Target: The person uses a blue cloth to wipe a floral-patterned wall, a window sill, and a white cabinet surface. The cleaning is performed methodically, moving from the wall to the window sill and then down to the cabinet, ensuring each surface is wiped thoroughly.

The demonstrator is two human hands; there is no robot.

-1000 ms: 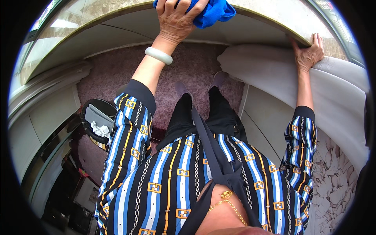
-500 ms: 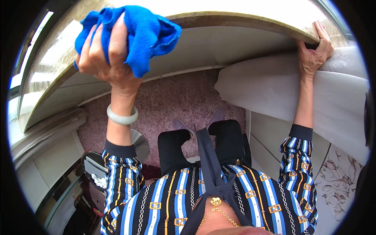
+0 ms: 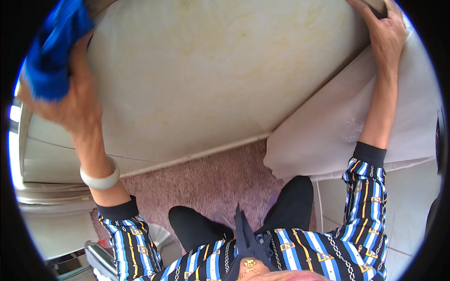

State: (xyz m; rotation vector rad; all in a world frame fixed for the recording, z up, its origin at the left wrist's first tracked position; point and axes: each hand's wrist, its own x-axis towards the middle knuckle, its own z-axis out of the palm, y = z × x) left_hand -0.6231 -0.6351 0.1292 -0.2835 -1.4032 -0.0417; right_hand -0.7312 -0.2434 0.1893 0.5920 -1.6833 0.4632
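Observation:
At the upper left, a blue cloth (image 3: 54,51) is bunched in my left hand (image 3: 77,100), which is blurred by motion. The fingers are folded around the cloth and partly covered by it. A pale bangle (image 3: 101,178) circles that wrist. Far off at the upper right, my right hand (image 3: 389,40) grips the edge of the windowsill (image 3: 376,6), with its fingertips cut off by the top of the picture. Most of the sill's top is out of view. Between my arms stands the pale, marbled wall (image 3: 225,70) below the sill.
A light curtain (image 3: 323,117) hangs beside my right forearm, another bunched curtain (image 3: 58,194) at the left. Below lies a mauve shaggy rug (image 3: 206,187), with pale tiles (image 3: 403,206) at the right. A round metallic disc (image 3: 161,236) shows near my left sleeve.
My view has tipped lower, so the sill has slid up out of it and more wall shows. My left hand has moved left with the cloth. The right hand keeps its hold on the sill.

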